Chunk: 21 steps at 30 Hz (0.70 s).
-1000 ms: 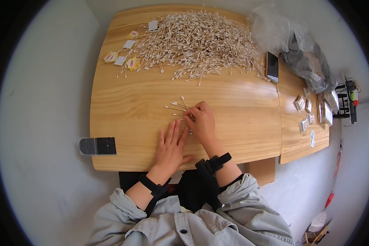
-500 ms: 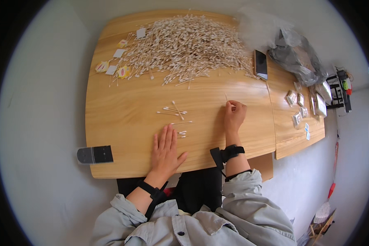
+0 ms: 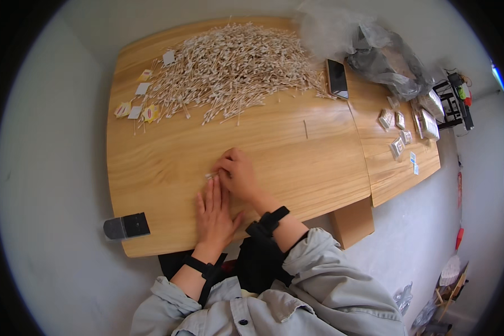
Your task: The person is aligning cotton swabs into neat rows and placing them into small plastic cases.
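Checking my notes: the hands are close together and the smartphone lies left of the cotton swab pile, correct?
Wrong side: the head view shows the smartphone right of the cotton swab pile. The left hand and right hand are indeed close together.

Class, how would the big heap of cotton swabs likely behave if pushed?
The heap of cotton swabs would probably spread rather than move as one, since its pieces lie loose and crisscrossed. Each is likely light, being so slender, and fairly stiff, as it looks straight.
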Tool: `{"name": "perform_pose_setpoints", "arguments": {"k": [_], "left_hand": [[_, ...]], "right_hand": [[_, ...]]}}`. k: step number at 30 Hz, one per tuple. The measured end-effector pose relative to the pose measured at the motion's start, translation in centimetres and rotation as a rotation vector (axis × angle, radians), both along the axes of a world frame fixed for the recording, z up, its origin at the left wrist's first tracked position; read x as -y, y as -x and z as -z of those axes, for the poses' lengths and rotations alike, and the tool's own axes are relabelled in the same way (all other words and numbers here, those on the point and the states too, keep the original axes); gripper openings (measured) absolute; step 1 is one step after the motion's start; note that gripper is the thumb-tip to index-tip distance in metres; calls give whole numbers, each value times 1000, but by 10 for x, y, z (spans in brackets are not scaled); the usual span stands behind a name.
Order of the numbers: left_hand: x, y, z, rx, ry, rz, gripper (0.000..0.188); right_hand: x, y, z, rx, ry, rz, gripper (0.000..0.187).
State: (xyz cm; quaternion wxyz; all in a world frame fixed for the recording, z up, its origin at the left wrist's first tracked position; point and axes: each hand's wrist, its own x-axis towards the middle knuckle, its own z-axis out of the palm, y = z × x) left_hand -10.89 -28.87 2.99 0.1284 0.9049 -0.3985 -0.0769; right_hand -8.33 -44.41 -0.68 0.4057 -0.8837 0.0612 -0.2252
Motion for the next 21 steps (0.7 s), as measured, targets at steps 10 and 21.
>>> {"name": "perform_pose_setpoints", "arguments": {"k": [10, 21], "left_hand": [[22, -19, -12, -98, 2, -80, 105], [-2, -9, -19, -91, 23, 37, 109]], "right_hand": [[12, 61, -11, 79, -661, 439, 26], [-9, 62, -15, 125, -737, 371, 41]]}}
